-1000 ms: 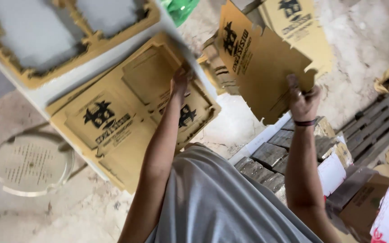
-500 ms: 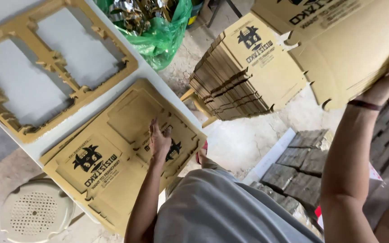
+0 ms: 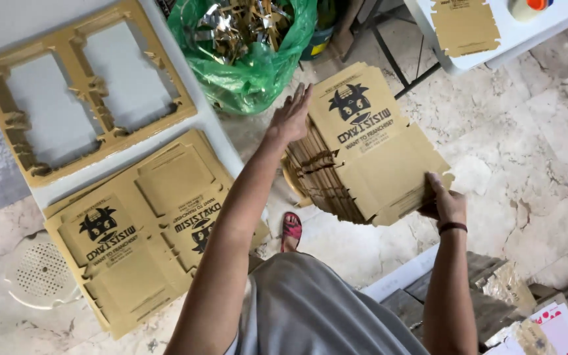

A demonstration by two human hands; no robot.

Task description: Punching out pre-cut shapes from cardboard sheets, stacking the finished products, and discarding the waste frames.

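Observation:
A tall stack of flat brown cardboard box blanks (image 3: 369, 148) with a black printed emblem stands on the floor ahead of me. My right hand (image 3: 445, 202), with a dark band on the wrist, grips the near right edge of the top blank. At the stack's far left corner my left hand (image 3: 290, 117) hovers with fingers spread, holding nothing. On the white table (image 3: 221, 141) to the left lies a pile of uncut printed cardboard sheets (image 3: 139, 230). Beyond the pile sits a cardboard waste frame (image 3: 80, 108) with two large cut-out windows.
A green plastic bag (image 3: 251, 59) stuffed with cardboard scraps stands behind the stack. A second white table (image 3: 514, 43) at top right carries one blank (image 3: 465, 26). A white perforated stool (image 3: 34, 269) is at the lower left, wooden pallets (image 3: 481, 302) at the lower right. My foot in a red sandal (image 3: 292, 227) shows beside the stack.
My right hand has brought the blank it held aloft down onto the floor stack. My left hand left the printed sheets on the table and swung right to the stack.

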